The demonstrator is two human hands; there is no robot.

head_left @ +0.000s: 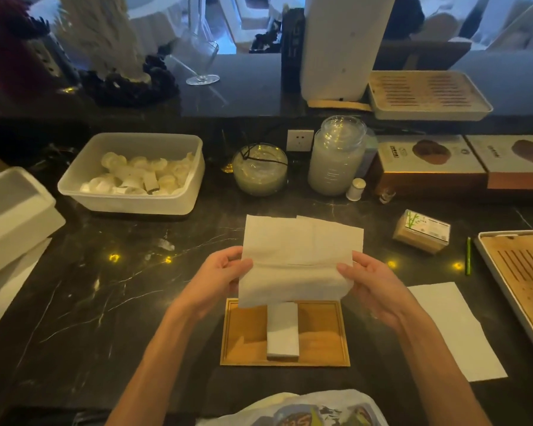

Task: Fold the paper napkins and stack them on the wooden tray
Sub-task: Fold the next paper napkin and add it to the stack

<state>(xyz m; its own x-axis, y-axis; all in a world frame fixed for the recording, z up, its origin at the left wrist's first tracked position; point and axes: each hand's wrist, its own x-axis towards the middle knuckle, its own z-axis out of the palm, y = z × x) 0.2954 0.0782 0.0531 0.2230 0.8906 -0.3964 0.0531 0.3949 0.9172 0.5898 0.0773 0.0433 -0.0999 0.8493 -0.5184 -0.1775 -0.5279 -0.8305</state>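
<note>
I hold a white paper napkin [300, 256] spread out in the air above the counter. My left hand [219, 276] pinches its left edge and my right hand [373, 287] pinches its right edge. A crease runs across its middle and the lower half hangs down. Below it lies the square wooden tray [320, 333], partly hidden by the napkin. A small stack of folded napkins [283, 332] rests in the tray's middle. Another flat napkin [456, 330] lies on the counter to the right of the tray.
The dark marble counter [105, 296] carries a plastic tub [133, 173] of small cups at the back left, a glass bowl [259, 169], a glass jar [336, 155], boxes [428, 164], a toothpick box [422, 230], a green pencil [468, 256] and a slatted tray [523, 278] at right.
</note>
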